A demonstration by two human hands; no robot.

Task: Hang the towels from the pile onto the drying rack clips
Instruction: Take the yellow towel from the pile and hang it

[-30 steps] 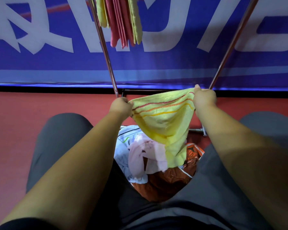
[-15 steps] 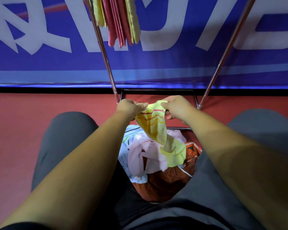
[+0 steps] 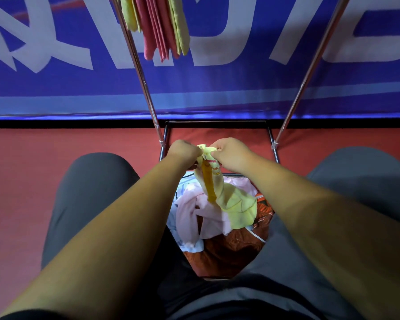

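Where the left knee bends: grey trousers (image 3: pixel 90 192) cover it, with red floor (image 3: pixel 28 181) on its outer side.
Banner (image 3: pixel 56 88): blue with big white letters, standing upright along the floor's far edge.
Left rack pole (image 3: pixel 136 65): a shiny bar slanting up from the base frame (image 3: pixel 217 122) toward the top left.
Hung towels (image 3: pixel 157 26): pink and pale yellow ones hang in a tight bunch at the top, just right of that pole; what holds them is out of view.
Left hand (image 3: pixel 183 154): fingers curled, pinching the bunched top of the yellow towel (image 3: pixel 231 202) from its left side.
Yellow towel: gathered into a narrow hank between both hands, in front of the base frame; an orange stripe runs down it, and its lower end reaches down to the pile (image 3: pixel 194 218).
Right hand (image 3: pixel 231 155): fingers curled, pinching the same bunched top from the right, very close to the left hand.
Pile: pink and white towels heaped in an orange-brown bag (image 3: pixel 231 255) between the knees.
Right rack pole (image 3: pixel 310 65): the matching bar, slanting up toward the top right.
Right knee: grey trousers again, red floor beyond it.
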